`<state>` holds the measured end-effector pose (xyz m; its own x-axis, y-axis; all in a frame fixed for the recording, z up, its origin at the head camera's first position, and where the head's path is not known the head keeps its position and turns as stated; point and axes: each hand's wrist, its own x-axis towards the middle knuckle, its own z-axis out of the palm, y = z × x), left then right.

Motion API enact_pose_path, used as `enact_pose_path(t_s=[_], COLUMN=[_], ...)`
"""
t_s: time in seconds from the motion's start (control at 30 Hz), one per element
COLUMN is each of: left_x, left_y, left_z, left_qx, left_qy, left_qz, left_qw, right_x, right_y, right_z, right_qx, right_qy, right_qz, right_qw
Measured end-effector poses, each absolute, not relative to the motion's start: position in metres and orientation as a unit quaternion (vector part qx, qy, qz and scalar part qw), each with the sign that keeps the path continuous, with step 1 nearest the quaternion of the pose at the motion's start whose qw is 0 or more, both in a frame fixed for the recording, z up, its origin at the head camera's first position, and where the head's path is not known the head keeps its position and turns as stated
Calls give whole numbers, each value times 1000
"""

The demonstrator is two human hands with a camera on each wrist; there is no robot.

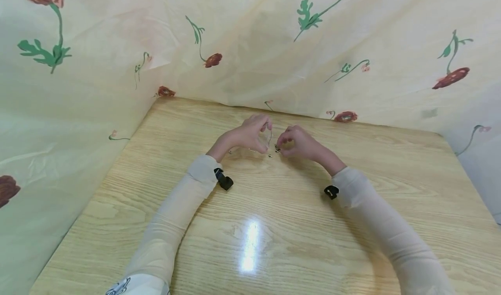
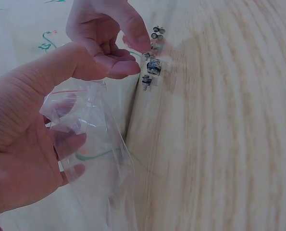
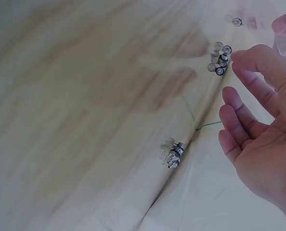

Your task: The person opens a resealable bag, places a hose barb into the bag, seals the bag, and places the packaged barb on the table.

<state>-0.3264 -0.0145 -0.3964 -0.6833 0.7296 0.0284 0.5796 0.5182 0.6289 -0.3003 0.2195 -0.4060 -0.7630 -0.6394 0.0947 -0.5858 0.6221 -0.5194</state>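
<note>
In the left wrist view my left hand (image 2: pixel 18 159) holds a clear plastic zip bag (image 2: pixel 104 183) with a red line along its mouth. Some of the fingers show through the film, while the thumb reaches over the top of the bag. My right hand (image 1: pixel 303 144) is beside the bag, over small silvery metal fittings (image 1: pixel 277 149) with dark bands. Its thumb and index finger stand apart, fingertips right at a cluster of fittings (image 3: pixel 219 57) in the right wrist view. The other fingers are loosely bent, with nothing visible in them.
One loose fitting (image 1: pixel 270 156) lies on the wooden table (image 1: pixel 282 225) between the hands. Another group of fittings (image 3: pixel 175 155) lies apart from the cluster. A flowered cloth (image 1: pixel 250 47) hangs along the table's far and left edges. Black straps (image 1: pixel 224 180) sit at both cuffs.
</note>
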Motion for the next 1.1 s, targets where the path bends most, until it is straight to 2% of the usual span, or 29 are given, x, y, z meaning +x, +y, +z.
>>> enact_pose_path(t_s=[1.1], left_x=[-325], left_y=[-12], left_z=[-399], left_qx=[376], left_qy=[867], left_qz=[307], left_qw=[113], right_x=[-293], right_y=[223], right_z=[-407], right_qx=[-350], right_qy=[891], right_qz=[-281], right_qw=[68])
